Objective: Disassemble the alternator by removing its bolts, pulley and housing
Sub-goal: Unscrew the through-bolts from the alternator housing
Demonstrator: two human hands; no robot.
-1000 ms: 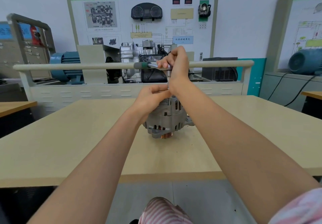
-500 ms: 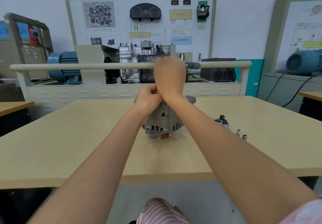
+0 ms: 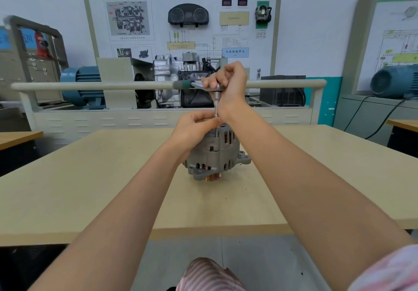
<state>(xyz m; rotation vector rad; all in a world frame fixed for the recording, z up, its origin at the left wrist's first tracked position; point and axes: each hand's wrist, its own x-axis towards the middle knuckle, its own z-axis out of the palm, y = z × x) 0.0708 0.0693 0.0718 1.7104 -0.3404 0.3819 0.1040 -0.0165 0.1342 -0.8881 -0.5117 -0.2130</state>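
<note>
Beige table [image 3: 90, 189]; grey alternator [image 3: 214, 155] stands on it, pulley-end down.

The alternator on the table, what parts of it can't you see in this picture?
All from the head view:
- Top of the alternator, with the bolt: hidden behind the left hand and right wrist.
- Tip of the extension: hidden below the left hand's fingers, so its seating can't be told.
- Pulley: only its edge peeks out beneath the housing.
- Ratchet head: wrapped in the right hand.
- Far side: faces away.
</note>
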